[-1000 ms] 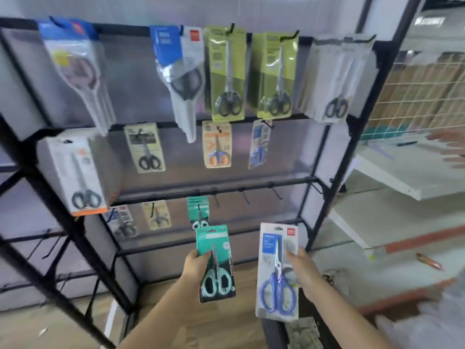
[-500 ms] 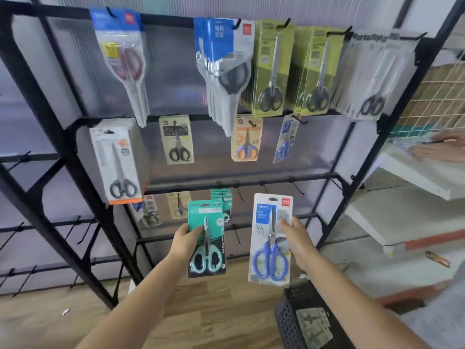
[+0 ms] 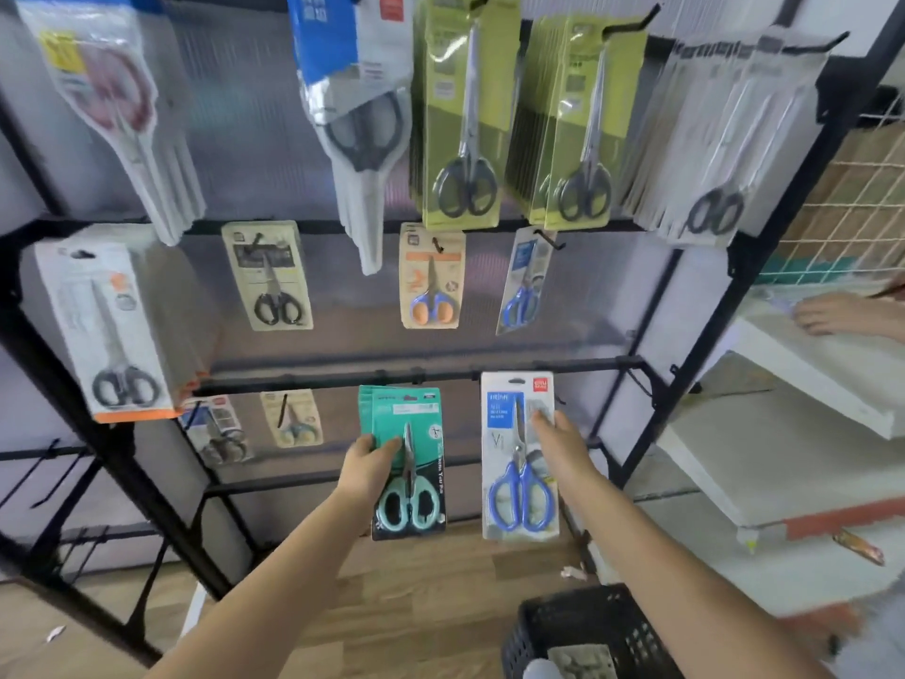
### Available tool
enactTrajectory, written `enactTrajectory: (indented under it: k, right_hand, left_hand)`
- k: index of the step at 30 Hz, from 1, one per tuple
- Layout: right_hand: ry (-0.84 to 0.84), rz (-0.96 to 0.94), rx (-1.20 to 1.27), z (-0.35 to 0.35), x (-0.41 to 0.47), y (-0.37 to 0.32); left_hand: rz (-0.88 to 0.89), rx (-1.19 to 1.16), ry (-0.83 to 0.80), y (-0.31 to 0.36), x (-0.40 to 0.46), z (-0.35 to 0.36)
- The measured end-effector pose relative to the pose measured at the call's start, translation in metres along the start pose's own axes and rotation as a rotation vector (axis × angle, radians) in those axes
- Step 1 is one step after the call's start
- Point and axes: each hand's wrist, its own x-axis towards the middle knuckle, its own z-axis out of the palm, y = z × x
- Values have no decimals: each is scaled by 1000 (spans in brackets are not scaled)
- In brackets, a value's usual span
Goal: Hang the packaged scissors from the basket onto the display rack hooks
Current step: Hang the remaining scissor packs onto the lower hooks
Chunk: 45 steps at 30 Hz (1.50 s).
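My left hand [image 3: 369, 465] grips a teal pack of mint-handled scissors [image 3: 409, 475], held up against the matching teal packs hanging from the third rail [image 3: 578, 366] of the black display rack. My right hand [image 3: 558, 445] holds a white-and-blue pack of blue-handled scissors [image 3: 519, 463] by its right edge, its top just under that same rail. The black basket [image 3: 583, 629] stands on the wooden floor at the bottom right, with a pack showing inside.
Upper rails carry many hung packs: green ones [image 3: 465, 115], an orange-handled pair [image 3: 431, 276], a blue pair [image 3: 526, 281]. Bare hooks stick out at the left [image 3: 44, 472]. White shelves [image 3: 793, 433] stand at the right, where another person's hand [image 3: 832, 313] rests.
Both hands have raised their packs up toward the third rail. The view has moved closer to the rack, and the teal pack now overlaps the hanging teal packs.
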Motion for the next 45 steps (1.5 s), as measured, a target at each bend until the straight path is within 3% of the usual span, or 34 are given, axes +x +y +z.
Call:
enactTrajectory:
  k: [6,15,30,45]
  right_hand:
    - [124,-180,14,-27,70,-70]
    - [106,-325,89,-48,115,-111]
    - [67,-298,92,-51,150,-112]
    - [105,-339,-210,-33,195,-133]
  left_hand:
    - [60,7,65,30,21,35]
    - [76,15,138,44,28,50]
    - [39,38,190,32,30,64]
    - [29,82,277,32,35,54]
